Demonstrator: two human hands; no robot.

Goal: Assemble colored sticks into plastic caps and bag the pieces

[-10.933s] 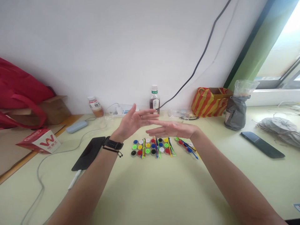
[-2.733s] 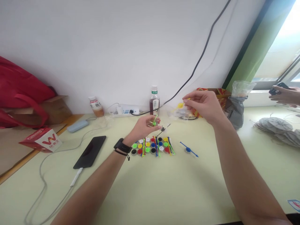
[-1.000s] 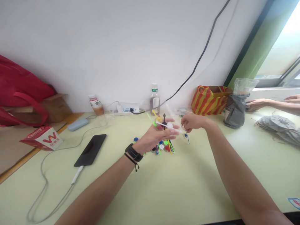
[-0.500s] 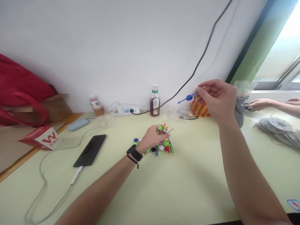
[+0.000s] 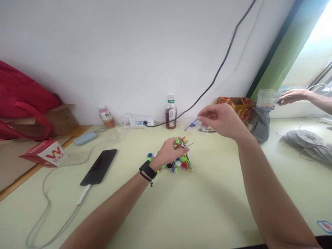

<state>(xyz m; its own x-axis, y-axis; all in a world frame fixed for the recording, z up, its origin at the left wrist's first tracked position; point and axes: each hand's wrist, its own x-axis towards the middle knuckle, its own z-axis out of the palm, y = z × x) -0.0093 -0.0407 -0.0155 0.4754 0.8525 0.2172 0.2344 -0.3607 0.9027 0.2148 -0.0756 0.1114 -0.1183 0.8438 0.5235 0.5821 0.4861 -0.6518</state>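
Observation:
Between thumb and forefinger of my right hand (image 5: 223,120), raised above the table, is a slim blue plastic pointer (image 5: 192,125) with a round hub at its middle. It slants down to the left. My left hand (image 5: 169,151), with a black watch on the wrist, is closed over a cluster of small coloured plastic pieces (image 5: 183,159). A thin dark stick (image 5: 190,144) pokes out past its thumb and fingertips. Green, white, red, black and blue discs and several thin pointers show around that hand. Part of the cluster is hidden under it.
Behind the cluster stand a dark drink bottle (image 5: 171,114) and a power strip (image 5: 138,121). A black cable (image 5: 220,69) hangs across. Left lie a charging phone (image 5: 100,167) and a red-white box (image 5: 46,152). Another person's hand (image 5: 294,96) is by a grey bag (image 5: 260,126) at right.
My right hand has come down and left with the blue pointer, nearer the cluster. My left hand has stayed in place. The other person's hand has risen to the plastic bag.

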